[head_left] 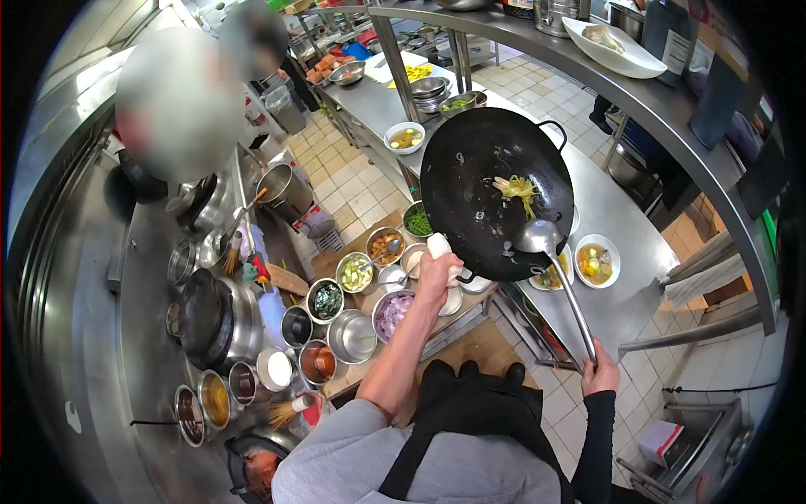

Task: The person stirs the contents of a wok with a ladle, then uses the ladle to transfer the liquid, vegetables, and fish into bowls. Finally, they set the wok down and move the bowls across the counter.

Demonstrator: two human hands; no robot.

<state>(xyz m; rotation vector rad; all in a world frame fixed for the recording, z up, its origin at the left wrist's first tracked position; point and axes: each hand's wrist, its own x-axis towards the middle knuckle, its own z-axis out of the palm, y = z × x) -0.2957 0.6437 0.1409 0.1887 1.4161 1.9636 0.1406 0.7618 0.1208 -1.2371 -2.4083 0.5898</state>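
Note:
My left hand (pixel 435 275) is closed around a folded white cloth (pixel 439 246) at the near handle of a large black wok (pixel 470 185). The wok is held up over the steel counter, its inside facing me. A small clump of yellow-green strands with a pale piece (pixel 517 190) lies in it, along with scattered scraps. In my right hand (pixel 599 370) is the long handle of a steel ladle (pixel 539 238), its bowl at the wok's lower right rim. Just beyond the ladle stand a white bowl of soup (pixel 597 261) and a partly hidden dish of food (pixel 550 277).
Another soup bowl (pixel 404 138) stands at the counter's left edge. Several ingredient containers, such as chopped red onion (pixel 392 314), crowd the surface at my left. A big lidded pot (pixel 220 319) sits on the stove. A steel shelf (pixel 537 38) arches overhead. Another person (pixel 290 76) is farther back.

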